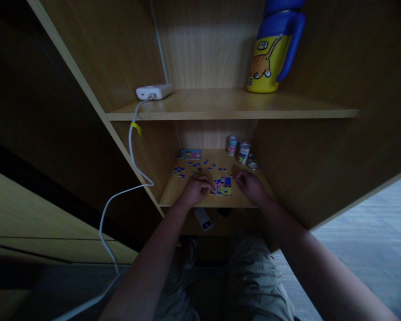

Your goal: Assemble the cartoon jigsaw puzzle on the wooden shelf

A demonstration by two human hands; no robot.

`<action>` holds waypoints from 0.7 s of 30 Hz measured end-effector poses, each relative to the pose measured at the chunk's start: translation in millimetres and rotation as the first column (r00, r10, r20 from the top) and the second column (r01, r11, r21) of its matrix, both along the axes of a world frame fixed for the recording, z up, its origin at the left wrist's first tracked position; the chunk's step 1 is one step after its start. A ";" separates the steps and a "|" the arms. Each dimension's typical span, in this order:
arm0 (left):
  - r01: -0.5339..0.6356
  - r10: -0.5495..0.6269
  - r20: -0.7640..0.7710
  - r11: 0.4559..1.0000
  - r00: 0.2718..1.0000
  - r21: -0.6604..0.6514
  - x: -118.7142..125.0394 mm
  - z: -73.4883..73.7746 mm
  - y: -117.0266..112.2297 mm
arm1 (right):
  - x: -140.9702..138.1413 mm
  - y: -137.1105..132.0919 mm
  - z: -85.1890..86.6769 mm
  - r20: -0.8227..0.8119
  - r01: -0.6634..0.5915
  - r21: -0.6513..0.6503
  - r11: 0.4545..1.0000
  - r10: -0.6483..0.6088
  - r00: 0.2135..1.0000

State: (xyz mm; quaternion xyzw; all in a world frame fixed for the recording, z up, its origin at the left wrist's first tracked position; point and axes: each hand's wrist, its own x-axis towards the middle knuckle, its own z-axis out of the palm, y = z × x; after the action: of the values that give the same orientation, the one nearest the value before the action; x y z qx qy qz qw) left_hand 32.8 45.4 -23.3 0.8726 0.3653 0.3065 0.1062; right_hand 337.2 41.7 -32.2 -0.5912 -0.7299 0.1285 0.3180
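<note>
A small, partly joined jigsaw in yellow, pink and blue lies on the lower wooden shelf. My left hand rests at its left edge, fingers curled and touching the puzzle. My right hand sits at the puzzle's right side, fingers curled in; what they hold, if anything, is too small to see. Several loose blue pieces lie scattered behind the hands. A picture card lies flat at the back of the shelf.
Two small cans and a round lid stand at the back right. On the upper shelf sit a white charger with a trailing cable and a blue-yellow bottle. A small device lies below the shelf.
</note>
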 end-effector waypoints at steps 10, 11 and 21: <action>0.000 0.000 0.077 1.000 0.997 -0.009 3.0 2.2 0.9 | -25.4 -4.8 6.7 -0.351 -0.118 0.012 0.993 0.115 0.929; -0.026 0.026 0.096 1.000 0.995 -0.007 3.4 2.0 1.1 | -33.0 -4.3 6.9 -0.371 -0.136 0.006 0.991 0.128 0.920; -0.146 0.146 0.083 0.989 0.986 -0.004 3.7 -0.1 -0.3 | -27.2 10.3 27.8 0.143 0.193 -0.036 0.981 -0.186 0.972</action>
State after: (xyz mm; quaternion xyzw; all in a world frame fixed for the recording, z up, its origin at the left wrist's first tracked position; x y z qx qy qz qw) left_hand 36.5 45.1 -23.4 0.8300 0.4232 0.3499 0.0979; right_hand 310.0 52.0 -4.4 -0.6733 -0.6872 0.0743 0.2624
